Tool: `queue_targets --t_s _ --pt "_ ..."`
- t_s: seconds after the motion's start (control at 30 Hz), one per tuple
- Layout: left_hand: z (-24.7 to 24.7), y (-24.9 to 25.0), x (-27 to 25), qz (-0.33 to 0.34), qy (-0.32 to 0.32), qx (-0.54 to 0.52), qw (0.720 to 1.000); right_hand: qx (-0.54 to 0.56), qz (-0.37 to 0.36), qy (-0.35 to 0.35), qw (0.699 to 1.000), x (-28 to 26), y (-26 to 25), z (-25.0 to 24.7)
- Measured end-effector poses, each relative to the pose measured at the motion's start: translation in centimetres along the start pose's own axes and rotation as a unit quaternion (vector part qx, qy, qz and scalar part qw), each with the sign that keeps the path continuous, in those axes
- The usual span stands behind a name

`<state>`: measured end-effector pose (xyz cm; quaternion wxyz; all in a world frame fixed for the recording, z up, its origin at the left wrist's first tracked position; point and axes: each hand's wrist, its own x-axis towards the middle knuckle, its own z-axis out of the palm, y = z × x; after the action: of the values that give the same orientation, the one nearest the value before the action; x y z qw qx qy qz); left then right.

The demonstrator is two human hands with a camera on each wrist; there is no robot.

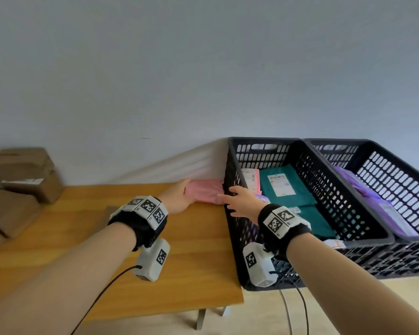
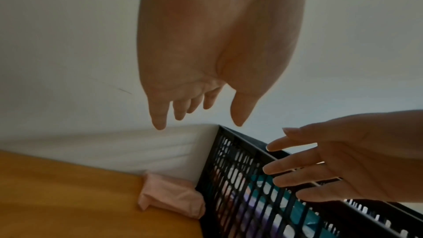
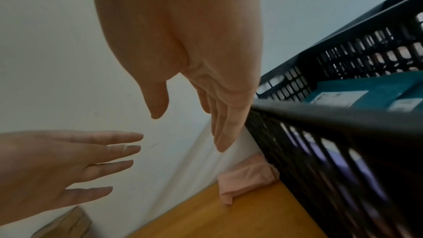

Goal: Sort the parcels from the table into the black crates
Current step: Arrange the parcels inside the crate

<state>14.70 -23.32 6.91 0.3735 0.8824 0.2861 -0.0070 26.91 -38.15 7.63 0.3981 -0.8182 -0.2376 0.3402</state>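
A soft pink parcel (image 1: 205, 189) lies at the far right corner of the wooden table (image 1: 102, 238), against the wall and the near black crate (image 1: 235, 238). The wrist views show the pink parcel (image 2: 170, 197) (image 3: 246, 176) on the tabletop with nothing touching it. My left hand (image 1: 178, 197) hovers above its left end with straight fingers (image 2: 159, 118). My right hand (image 1: 235, 200) is spread over the parcel's right end and the crate rim, its fingers (image 3: 222, 133) straight. Both hands hold nothing.
The near crate holds green parcels (image 1: 283, 187), a pink one (image 1: 250, 180) and a purple one. A second black crate (image 1: 402, 180) to the right holds purple parcels (image 1: 382, 209). Brown cardboard boxes (image 1: 22, 180) are stacked at the far left. The white wall stands just behind the table.
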Motion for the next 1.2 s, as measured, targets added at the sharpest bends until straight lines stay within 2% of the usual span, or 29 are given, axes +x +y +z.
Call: queue_targets --t_s 0.13,0.33,0.63,0.83,0.93,1.07,1.2 --pt "0.0 -3.1 0.1 -0.026 0.0 0.019 0.999 -0.013 0.003 -0.003 1.0 1.1 0.5 3.5" --pt "0.5 -6.9 2.9 -0.08 -0.027 0.016 0.996 -0.032 0.028 0.012 0.999 6.9 2.2 7.4" --pt "2.1 -10.4 9.7 -0.139 -0.059 0.034 0.988 0.032 0.103 0.086 0.99 16.3 3.5 11.9" --pt "4.2 -13.1 14.8 -0.157 -0.073 0.012 0.985 0.061 0.149 0.152 0.975 22.1 5.5 12.7" --pt "5.2 -14.5 17.1 -0.165 -0.09 -0.004 0.982 0.034 0.174 0.185 0.967 24.6 6.4 12.4" --pt "5.9 -15.9 20.2 -0.182 -0.108 -0.029 0.977 0.027 0.178 0.217 0.959 27.1 7.9 12.3" --pt "6.4 -17.0 22.7 -0.17 -0.103 -0.059 0.978 0.018 0.189 0.243 0.951 28.4 9.1 12.4"
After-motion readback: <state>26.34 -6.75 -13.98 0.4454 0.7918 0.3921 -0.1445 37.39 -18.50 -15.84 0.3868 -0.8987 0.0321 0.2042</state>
